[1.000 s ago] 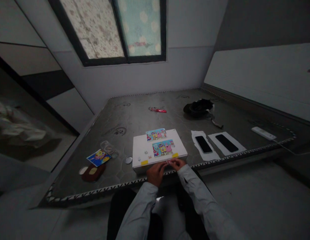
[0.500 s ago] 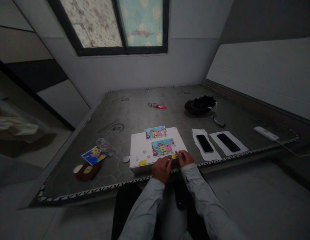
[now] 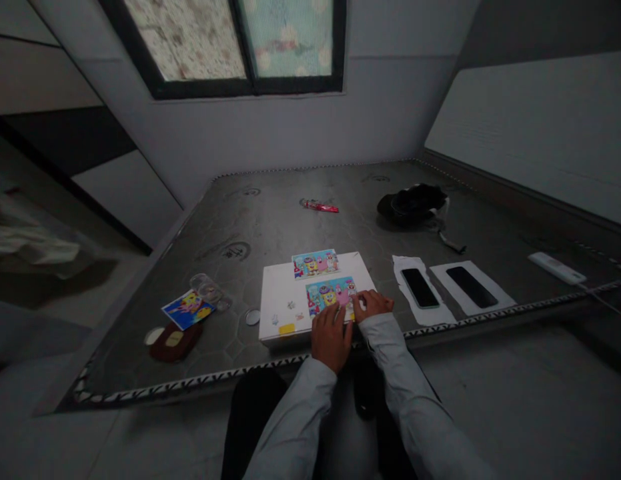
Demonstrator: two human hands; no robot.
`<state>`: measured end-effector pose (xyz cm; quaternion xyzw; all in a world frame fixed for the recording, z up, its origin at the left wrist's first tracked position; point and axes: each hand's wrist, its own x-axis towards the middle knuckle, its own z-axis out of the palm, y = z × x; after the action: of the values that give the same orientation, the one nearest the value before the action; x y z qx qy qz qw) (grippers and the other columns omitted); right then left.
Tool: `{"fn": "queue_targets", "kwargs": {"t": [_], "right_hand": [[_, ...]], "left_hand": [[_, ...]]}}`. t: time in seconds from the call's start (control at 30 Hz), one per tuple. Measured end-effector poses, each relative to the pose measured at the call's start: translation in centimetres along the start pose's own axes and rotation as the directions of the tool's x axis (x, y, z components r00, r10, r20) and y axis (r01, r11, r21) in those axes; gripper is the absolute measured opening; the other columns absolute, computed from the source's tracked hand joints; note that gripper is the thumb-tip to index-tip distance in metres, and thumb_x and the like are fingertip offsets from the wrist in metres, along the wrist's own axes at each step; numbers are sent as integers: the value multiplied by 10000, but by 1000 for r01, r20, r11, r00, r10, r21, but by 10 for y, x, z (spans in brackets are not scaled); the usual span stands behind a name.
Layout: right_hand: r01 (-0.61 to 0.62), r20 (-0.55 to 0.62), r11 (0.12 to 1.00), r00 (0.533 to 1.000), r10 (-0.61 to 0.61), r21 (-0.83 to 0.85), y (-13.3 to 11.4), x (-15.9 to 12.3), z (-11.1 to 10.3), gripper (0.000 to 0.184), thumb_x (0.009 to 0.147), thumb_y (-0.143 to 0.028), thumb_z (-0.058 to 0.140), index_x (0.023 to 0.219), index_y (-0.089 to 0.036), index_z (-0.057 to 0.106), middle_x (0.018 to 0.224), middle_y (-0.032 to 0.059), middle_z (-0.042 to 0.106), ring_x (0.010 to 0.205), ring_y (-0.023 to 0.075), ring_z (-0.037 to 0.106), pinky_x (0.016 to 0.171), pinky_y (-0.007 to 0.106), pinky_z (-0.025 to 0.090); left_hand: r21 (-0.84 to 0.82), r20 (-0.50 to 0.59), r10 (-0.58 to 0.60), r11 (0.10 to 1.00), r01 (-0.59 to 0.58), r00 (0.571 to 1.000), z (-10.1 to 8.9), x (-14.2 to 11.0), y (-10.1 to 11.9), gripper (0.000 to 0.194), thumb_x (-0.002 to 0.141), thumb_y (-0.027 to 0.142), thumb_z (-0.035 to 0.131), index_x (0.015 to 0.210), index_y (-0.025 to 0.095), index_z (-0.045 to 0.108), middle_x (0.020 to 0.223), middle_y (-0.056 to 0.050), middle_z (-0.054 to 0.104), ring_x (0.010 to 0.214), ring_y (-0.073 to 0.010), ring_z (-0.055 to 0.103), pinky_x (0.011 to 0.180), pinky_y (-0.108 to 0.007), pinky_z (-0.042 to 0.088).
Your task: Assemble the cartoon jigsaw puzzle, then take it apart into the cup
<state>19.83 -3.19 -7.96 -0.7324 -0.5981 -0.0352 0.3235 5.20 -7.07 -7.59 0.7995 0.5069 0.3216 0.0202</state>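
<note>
A white board (image 3: 280, 297) lies near the front edge of a dark grey table (image 3: 290, 227). On it sit two colourful cartoon jigsaw pictures, the farther one (image 3: 315, 263) and the nearer one (image 3: 330, 293), plus a yellow piece (image 3: 287, 329) and a few small loose pieces (image 3: 290, 305). My left hand (image 3: 331, 333) lies flat with fingers stretched onto the nearer picture's lower edge. My right hand (image 3: 373, 305) rests at that picture's right edge, fingers curled and pressing down; whatever is under them is hidden.
Two black phones (image 3: 420, 287) (image 3: 471, 286) lie on white sheets at right, with a white remote (image 3: 556, 268) beyond. A black cap (image 3: 413, 203) and a red wrapper (image 3: 320, 207) lie farther back. At left are a cartoon card (image 3: 187, 309), clear bag (image 3: 207, 290) and brown pouch (image 3: 173, 340).
Both hands moved forward from the board's front edge onto the nearer picture. The left hand opened out flat. The view shifted slightly.
</note>
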Motion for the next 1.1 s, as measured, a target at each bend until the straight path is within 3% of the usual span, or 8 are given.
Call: {"fn": "queue_targets", "kwargs": {"t": [0.2, 0.5, 0.8, 1.1], "right_hand": [[-78, 41, 997, 996, 78, -5, -2, 4, -4, 276, 823, -413, 556, 676, -200, 652, 683, 3, 614, 745, 156, 500, 787, 337, 207], [-127, 68, 991, 990, 124, 44, -3, 5, -8, 389, 839, -535, 519, 663, -212, 644, 666, -7, 631, 742, 166, 531, 773, 338, 207], [-138, 69, 990, 989, 135, 40, 0, 4, -7, 338, 819, -499, 574, 662, -209, 647, 674, -17, 632, 742, 160, 537, 756, 333, 202], [-64, 5, 995, 998, 64, 83, 10, 0, -4, 282, 892, -455, 526, 920, -249, 717, 716, -25, 639, 777, 150, 566, 783, 326, 215]], "left_hand": [[-9, 12, 16, 1000, -16, 1000, -1, 2, -2, 370, 891, 258, 555, 1255, 198, 579, 1292, -112, 613, 1169, -279, 549, 974, -480, 462], [-13, 27, 9, 1000, -9, 1000, -2, 2, -2, 373, 893, 249, 544, 1262, 204, 572, 1309, -112, 600, 1194, -278, 532, 981, -482, 455], [1, 26, -3, 1000, 3, 1000, -3, 1, -1, 360, 891, 247, 556, 1247, 206, 576, 1302, -106, 605, 1187, -271, 538, 978, -479, 456], [-14, 24, -2, 1000, 2, 1000, -6, 1, 0, 367, 894, 251, 550, 1258, 215, 570, 1306, -106, 602, 1190, -273, 541, 973, -478, 466]]}}
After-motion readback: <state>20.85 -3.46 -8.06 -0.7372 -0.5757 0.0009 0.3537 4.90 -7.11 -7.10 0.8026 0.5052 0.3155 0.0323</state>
